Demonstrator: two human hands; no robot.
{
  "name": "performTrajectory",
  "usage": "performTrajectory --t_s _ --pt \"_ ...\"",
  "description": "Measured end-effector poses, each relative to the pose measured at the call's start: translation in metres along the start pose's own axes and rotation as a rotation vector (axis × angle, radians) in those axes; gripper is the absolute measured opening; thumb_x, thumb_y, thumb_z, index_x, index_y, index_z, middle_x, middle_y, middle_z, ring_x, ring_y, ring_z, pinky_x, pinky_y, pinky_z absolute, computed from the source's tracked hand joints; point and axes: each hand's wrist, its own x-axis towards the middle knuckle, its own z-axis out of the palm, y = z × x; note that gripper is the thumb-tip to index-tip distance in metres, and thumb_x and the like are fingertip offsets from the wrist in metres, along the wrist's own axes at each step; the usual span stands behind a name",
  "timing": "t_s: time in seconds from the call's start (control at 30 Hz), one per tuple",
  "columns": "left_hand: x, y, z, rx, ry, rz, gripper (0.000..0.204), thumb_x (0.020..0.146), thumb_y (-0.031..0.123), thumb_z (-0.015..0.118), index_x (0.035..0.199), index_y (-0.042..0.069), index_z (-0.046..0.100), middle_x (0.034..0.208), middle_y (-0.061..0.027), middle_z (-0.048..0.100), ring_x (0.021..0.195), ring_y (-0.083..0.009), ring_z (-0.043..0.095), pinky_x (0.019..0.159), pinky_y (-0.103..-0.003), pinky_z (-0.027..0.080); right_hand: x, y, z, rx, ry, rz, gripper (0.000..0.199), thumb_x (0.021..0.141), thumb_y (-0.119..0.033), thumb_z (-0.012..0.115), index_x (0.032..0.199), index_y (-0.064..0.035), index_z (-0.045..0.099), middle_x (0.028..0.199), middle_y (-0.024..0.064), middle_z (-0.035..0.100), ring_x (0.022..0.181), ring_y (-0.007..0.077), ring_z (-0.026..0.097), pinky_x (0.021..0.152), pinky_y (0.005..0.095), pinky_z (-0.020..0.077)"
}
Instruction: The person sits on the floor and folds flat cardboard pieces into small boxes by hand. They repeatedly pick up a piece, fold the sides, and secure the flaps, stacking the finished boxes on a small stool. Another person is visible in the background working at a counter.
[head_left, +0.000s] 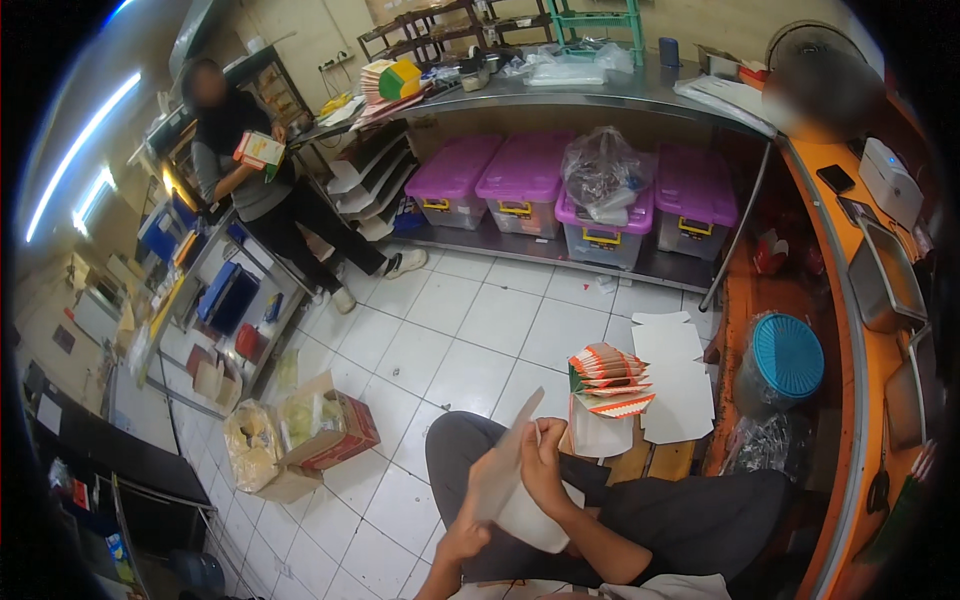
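Over my lap I hold a white cardboard box blank point(530, 519), partly folded, with one panel standing up. My left hand point(465, 538) grips its lower left side, the fingers partly hidden by the card. My right hand point(544, 462) pinches the raised panel near its top edge. Just beyond my knees, a stack of folded orange, white and green cartons point(610, 378) rests on a white plastic container point(601, 432). Right of it lie flat white box blanks point(672, 375) on a wooden slatted surface point(661, 461).
An opened cardboard box with plastic bags point(345, 430) stands on the tiled floor at left. A person point(255, 160) holding cartons stands at far left. Purple-lidded bins point(515, 185) sit under the steel table point(590, 97). A blue-lidded tub point(785, 357) is beside the orange counter point(835, 240) at right.
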Motion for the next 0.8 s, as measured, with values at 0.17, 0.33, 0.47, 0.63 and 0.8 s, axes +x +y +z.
performTrajectory --t_s 0.17,0.33,0.47,0.63,0.8 --pt "-0.007 0.001 -0.029 0.315 0.35 -0.228 0.025 0.088 0.013 0.049 0.103 -0.007 0.049 0.11 -0.0209 0.052 0.101 -0.028 0.051 0.086 -0.035 0.038 -0.005 -0.003 -0.001 0.185 -0.167 -0.046 0.032 0.094 -0.023 0.043 0.115 0.0012 0.036 0.103 0.0133 0.047 0.098 0.0175 0.045 0.088 0.0289 0.0359" --pt "0.013 -0.009 -0.023 0.444 0.685 -0.141 0.033 0.093 0.024 0.04 0.101 -0.008 0.046 0.095 -0.0209 0.053 0.083 -0.0253 0.053 0.073 -0.037 0.042 -0.026 0.005 0.012 -0.158 -0.347 -0.108 0.039 0.094 -0.027 0.043 0.117 0.0053 0.042 0.112 0.0184 0.048 0.106 0.0248 0.045 0.093 0.0359 0.0337" --pt "0.02 -0.028 0.0 0.491 0.67 -0.005 0.048 0.096 0.037 0.031 0.112 -0.008 0.037 0.1 -0.0188 0.05 0.09 -0.0236 0.05 0.078 -0.035 0.039 -0.033 0.01 0.029 -0.047 -0.058 -0.165 0.024 0.094 -0.02 0.041 0.105 0.0002 0.035 0.087 0.011 0.043 0.081 0.0158 0.042 0.075 0.032 0.0376" --pt "0.007 -0.03 0.002 0.605 0.574 -0.03 0.05 0.096 0.036 0.033 0.12 -0.008 0.031 0.106 -0.0205 0.046 0.096 -0.0265 0.047 0.083 -0.034 0.037 -0.016 0.006 0.026 0.357 0.217 -0.089 0.01 0.092 -0.007 0.043 0.091 -0.0071 0.034 0.08 0.0014 0.036 0.071 0.0067 0.034 0.061 0.0212 0.0334" --pt "0.012 -0.022 -0.022 0.463 0.871 -0.044 0.043 0.097 0.028 0.032 0.122 -0.007 0.031 0.107 -0.0205 0.047 0.094 -0.0255 0.049 0.081 -0.033 0.04 -0.021 -0.013 0.016 0.256 -0.201 -0.213 0.014 0.09 -0.014 0.053 0.085 -0.0054 0.043 0.082 0.0035 0.043 0.077 0.0088 0.041 0.066 0.0212 0.0347"
